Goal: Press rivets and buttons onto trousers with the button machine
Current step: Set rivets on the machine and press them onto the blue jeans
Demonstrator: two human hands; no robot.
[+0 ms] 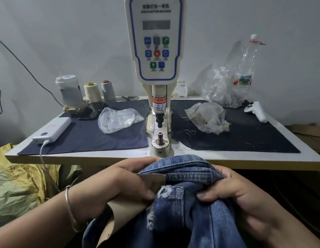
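In the head view, your left hand (119, 178) and right hand (232, 192) both grip the trousers (184, 203) below the table's (245, 154) front edge, before the button machine (156, 51); plastic bags (118, 119) lie on both sides; a power bank (51, 129) sits at the left edge.

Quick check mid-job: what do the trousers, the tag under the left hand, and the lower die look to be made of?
Trousers: blue denim, going by the twill weave, pale topstitching and frayed white rips. Tag: tan, matte, curling stiffly, so probably card or kraft paper, possibly faux leather. Lower die: bare metal, dull shine with wear marks.
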